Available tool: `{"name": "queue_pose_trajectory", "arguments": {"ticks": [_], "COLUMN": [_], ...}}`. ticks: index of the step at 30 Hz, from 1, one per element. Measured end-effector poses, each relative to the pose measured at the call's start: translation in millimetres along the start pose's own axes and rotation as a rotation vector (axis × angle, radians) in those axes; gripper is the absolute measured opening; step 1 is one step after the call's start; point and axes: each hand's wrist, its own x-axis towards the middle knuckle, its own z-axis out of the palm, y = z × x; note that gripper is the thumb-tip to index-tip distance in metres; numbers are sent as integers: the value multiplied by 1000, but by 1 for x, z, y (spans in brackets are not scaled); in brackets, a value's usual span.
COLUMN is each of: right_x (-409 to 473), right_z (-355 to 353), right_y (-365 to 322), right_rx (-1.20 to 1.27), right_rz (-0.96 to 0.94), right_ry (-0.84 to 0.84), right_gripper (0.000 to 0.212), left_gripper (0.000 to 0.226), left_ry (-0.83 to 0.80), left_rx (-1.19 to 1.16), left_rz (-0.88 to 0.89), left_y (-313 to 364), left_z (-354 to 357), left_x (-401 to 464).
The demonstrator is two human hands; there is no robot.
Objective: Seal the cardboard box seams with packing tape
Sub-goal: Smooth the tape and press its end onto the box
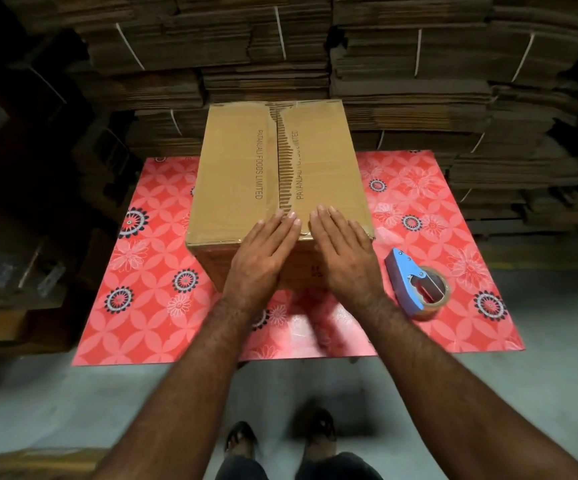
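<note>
A brown cardboard box [239, 168] stands on a small table with a red flowered cover [149, 271]. Its two top flaps meet at a centre seam [283, 157] whose torn edge shows bare corrugation. My left hand [263, 258] lies flat over the near edge of the left flap, fingers stretched along the seam. My right hand [341, 251] lies flat on the near edge of the right flap, fingers together. Neither hand holds anything. A blue tape dispenser with a roll of brown tape [415, 284] rests on the cover, to the right of the box and of my right hand.
Tall stacks of flattened, strapped cardboard [401, 64] fill the wall behind the table. More cartons stand in the dark at the left [20, 254]. Grey concrete floor [72, 393] lies in front, with my sandalled feet [242, 441] below.
</note>
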Motion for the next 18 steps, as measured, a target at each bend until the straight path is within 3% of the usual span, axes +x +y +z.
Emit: {"name": "queue_pose_trajectory", "arguments": {"ticks": [4, 8, 12, 16, 18], "right_x": [-16, -28, -48, -59, -57], "right_z": [1, 18, 36, 32, 16], "right_y": [-12, -16, -24, -27, -26], "right_rx": [-57, -54, -63, -111, -81], "right_rz": [78, 91, 99, 129, 149], "right_ry": [-83, -39, -65, -180, -107], "right_gripper": [82, 70, 69, 73, 69], "left_gripper": [75, 92, 71, 74, 77], "left_ry": [-108, -136, -39, -171, -190], "left_rx": [135, 277, 293, 302, 272], "left_rz": [-37, -106, -141, -132, -120], "left_y": [21, 34, 41, 42, 45], "left_z": [0, 24, 50, 62, 51], "left_x": [-6, -19, -25, -38, -42]}}
